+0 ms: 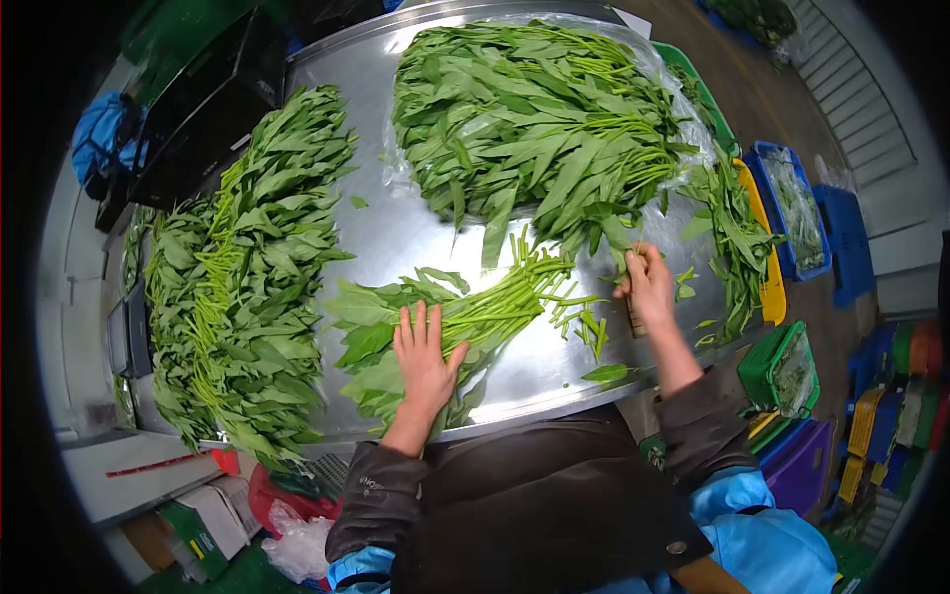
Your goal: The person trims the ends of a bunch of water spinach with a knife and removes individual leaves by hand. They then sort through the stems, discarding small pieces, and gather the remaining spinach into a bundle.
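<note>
My left hand (pixel 426 361) lies flat, fingers spread, on a bunch of leafy green stems (pixel 495 309) on the metal table (pixel 381 213). The leaves of this bunch point left and its stem ends point right. Right of those ends, my right hand (pixel 648 287) is closed, with a green leaf at its fingertips and a brownish handle-like object partly hidden under it. Short cut stem pieces (pixel 592 327) lie between the bunch and my right hand. Behind both hands is a large heap of leafy greens (pixel 534 119) on clear plastic.
Long rows of bunched greens (pixel 262 267) line the table's left side. Loose greens (pixel 737 243) hang near the right edge. Beyond it stand a yellow crate (pixel 770 282), a blue crate (pixel 792 208) and a green crate (pixel 782 371). A black box (pixel 203 124) is at the back left.
</note>
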{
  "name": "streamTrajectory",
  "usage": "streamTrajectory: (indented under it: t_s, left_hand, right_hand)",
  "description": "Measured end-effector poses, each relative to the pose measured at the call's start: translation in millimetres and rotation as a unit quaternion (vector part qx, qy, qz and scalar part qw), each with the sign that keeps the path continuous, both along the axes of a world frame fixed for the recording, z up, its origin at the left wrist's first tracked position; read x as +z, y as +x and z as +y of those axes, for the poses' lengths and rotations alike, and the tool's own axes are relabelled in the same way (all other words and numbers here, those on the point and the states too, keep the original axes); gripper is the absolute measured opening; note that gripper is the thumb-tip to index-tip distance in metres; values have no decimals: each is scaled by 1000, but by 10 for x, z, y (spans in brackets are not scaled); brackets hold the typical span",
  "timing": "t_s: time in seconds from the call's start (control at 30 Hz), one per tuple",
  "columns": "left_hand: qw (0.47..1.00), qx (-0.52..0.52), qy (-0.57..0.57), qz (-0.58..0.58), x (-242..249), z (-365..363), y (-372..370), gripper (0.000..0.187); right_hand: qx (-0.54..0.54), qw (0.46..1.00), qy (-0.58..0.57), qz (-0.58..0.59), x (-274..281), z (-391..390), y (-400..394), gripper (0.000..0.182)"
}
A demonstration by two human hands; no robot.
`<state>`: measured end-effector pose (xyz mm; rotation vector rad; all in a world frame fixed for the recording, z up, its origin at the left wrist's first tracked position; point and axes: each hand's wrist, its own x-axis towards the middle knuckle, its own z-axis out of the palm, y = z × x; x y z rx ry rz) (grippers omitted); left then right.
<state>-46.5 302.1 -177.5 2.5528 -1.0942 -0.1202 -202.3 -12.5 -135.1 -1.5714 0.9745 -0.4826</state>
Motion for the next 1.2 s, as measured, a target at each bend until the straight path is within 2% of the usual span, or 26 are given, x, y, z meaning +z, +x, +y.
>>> streamTrajectory:
  t_s: [0.03,0.07,0.1,0.13,0.2,0.23,0.27,0.3,0.33,0.4,0.5,0.57,0.63,0.7,0.73,0.77,0.8,0.83,0.93,1.0,1.1,1.13,1.17,1.2]
  left_hand:
    - [1000,-6,2,-1,69,-17,15,71]
    - [999,11,18,32,165,-17,34,73]
    - [997,28,35,66,260,-13,73,76]
    - [997,35,0,73,327,27,162,80]
    - [995,40,-72,54,452,50,447,66]
    - [993,38,-103,53,469,51,637,59]
    - [993,31,-100,54,414,53,859,59]
    - [995,-10,-75,57,302,68,1075,52]
    - [996,-50,-50,60,224,105,1203,46]
    - [994,-88,-16,62,161,209,1295,44]
    - [986,-145,18,78,259,394,1174,46]
    - [989,-88,43,114,407,511,908,56]
    - [962,24,93,257,656,547,642,74]
    - [975,35,36,216,579,696,366,91]
    - [979,34,21,199,541,725,247,98]
    - [982,32,6,184,501,747,130,105]
    - [988,22,35,148,450,765,31,112]
    - [993,5,59,104,470,698,-39,116]
    - [997,20,28,76,319,628,-52,115]
    - [999,21,36,-25,287,593,20,110]
    - [1000,-2,7,26,180,682,192,107]
    - [999,21,-27,10,182,666,175,98]
    - [999,16,-27,6,180,661,206,98]
    - [994,39,-70,72,175,669,246,92]
  right_hand:
    - [65,964,-203,162,77,-134,-128,41]
    - [54,899,-343,266,91,-175,-240,41]
    - [41,804,-469,364,99,-165,-331,42]
    - [39,805,-465,368,213,-84,-343,42]
    - [158,890,-344,252,404,223,-284,32]
    - [212,908,-281,228,317,438,-231,28]
    - [258,950,-50,168,146,664,-175,31]
    - [316,923,145,165,25,899,-108,35]
    - [356,882,237,200,-35,1147,5,38]
    - [384,865,267,180,-326,1531,104,50]
    - [351,853,336,189,-545,1800,261,52]
    - [322,855,380,143,-525,1912,360,53]
    - [290,855,420,92,-436,2011,467,53]
    - [221,832,508,11,-292,2118,575,51]
    - [179,824,538,-7,-584,2262,652,42]
    - [175,825,537,-13,-516,2275,690,42]
    - [161,819,550,-22,-378,2264,710,40]
    - [148,813,563,-31,-300,2254,737,39]
    - [133,803,579,-45,-305,2293,764,36]
    - [139,801,581,-34,-313,2239,750,35]
    - [414,810,411,55,-669,2125,627,28]
    - [406,805,432,13,-703,2144,542,31]
    - [404,807,431,7,-750,2092,438,31]
    - [399,804,439,41,-602,1987,316,32]
